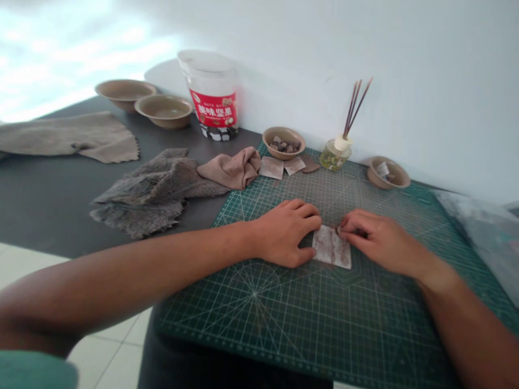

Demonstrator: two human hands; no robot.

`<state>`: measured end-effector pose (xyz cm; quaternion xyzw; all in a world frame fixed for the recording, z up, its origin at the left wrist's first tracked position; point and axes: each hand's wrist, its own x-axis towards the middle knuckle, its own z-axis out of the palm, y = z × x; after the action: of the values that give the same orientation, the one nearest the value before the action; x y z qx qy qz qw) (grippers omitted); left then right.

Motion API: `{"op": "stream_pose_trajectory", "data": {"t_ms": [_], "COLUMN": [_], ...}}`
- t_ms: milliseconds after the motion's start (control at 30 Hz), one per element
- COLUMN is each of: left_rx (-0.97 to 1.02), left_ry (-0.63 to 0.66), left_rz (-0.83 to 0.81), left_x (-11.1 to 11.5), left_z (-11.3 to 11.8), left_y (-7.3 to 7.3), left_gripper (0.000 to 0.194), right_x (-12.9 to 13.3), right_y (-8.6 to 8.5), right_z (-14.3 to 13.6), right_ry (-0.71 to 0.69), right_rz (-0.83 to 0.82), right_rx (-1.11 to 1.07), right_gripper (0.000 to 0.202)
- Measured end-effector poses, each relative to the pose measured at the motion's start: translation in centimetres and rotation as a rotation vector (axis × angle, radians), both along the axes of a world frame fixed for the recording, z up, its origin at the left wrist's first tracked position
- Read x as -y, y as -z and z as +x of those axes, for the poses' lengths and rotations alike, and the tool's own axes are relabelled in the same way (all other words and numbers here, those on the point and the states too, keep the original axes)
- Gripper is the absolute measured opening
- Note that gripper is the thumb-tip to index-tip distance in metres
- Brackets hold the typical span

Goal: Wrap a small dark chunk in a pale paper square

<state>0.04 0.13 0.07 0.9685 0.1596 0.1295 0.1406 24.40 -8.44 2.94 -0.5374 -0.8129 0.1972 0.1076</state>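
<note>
A small whitish square [331,248] with brown smears lies flat on the green cutting mat [284,319]; I cannot tell whether it is paper or cloth. My left hand [286,232] rests palm down at its left edge, thumb and fingers apart, fingertips touching the upper and lower left corners. At the upper right edge of the square, my right hand [375,237] has thumb and forefinger pinched together. Something small and brownish shows at those fingertips, too small to name.
Behind the hands stand a bowl of brown lumps [284,129], more squares [271,167], a reed diffuser [335,154] and another bowl [389,181]. Crumpled grey fabric [150,189], a plastic tub [213,97] and two bowls [164,119] occupy the left. A clear plastic bag [482,232] lies right.
</note>
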Motion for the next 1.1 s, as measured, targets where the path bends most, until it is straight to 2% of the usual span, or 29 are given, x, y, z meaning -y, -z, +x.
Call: {"op": "stream_pose_trajectory", "data": {"t_ms": [67,133,267,300,400,467,600,700,733,767,833,900,1033,1100], "left_rx": [0.003,0.009,0.002,-0.002,-0.004,0.003,0.004,-0.001,0.001,0.003,0.008,0.006,0.002,0.006], "left_ry": [0.006,0.011,-0.002,-0.004,0.005,0.010,-0.012,0.001,0.008,0.011,0.005,-0.005,0.006,0.012], "left_rz": [-0.002,-0.006,0.000,0.002,-0.003,-0.007,0.004,0.002,0.000,-0.001,0.001,0.002,-0.005,-0.005], "left_x": [0.01,0.02,0.03,0.02,0.03,0.04,0.05,0.04,0.04,0.03,0.02,0.01,0.03,0.04], "left_z": [-0.01,-0.02,-0.01,0.00,0.02,0.03,0.04,0.04,0.04,0.04,0.02,-0.01,-0.03,-0.03], "left_y": [0.00,-0.01,-0.02,-0.03,-0.03,-0.02,0.00,0.00,0.01,0.01,0.01,-0.01,-0.06,-0.06], "left_gripper": [0.036,0.037,0.036,0.036,0.037,0.038,0.036,0.036,0.037,0.037,0.037,0.036,0.037,0.037], "right_x": [0.16,0.19,-0.26,-0.29,-0.07,-0.02,-0.38,-0.22,-0.14,-0.11,-0.20,-0.28,0.26,0.47], "right_y": [0.01,0.14,0.18,0.11,0.03,0.16,0.24,0.19,0.25,0.32,0.40,0.26,-0.13,-0.04], "right_z": [-0.05,-0.32,-0.35,-0.29,-0.42,-0.50,0.06,-0.07,-0.27,-0.45,-0.55,-0.29,-0.19,-0.56], "right_ry": [-0.101,-0.163,-0.006,-0.008,-0.144,-0.153,0.050,-0.108,-0.128,-0.124,-0.031,0.026,-0.130,-0.131], "right_rz": [-0.089,-0.104,0.031,0.013,-0.095,-0.067,0.080,-0.075,-0.078,-0.061,0.024,0.036,-0.137,-0.093], "right_rx": [-0.003,-0.031,-0.008,0.006,-0.018,-0.049,0.018,0.009,-0.011,-0.028,-0.030,0.006,0.013,-0.011], "right_gripper": [0.011,0.013,0.009,0.009,0.012,0.012,0.007,0.013,0.013,0.012,0.010,0.008,0.013,0.013]}}
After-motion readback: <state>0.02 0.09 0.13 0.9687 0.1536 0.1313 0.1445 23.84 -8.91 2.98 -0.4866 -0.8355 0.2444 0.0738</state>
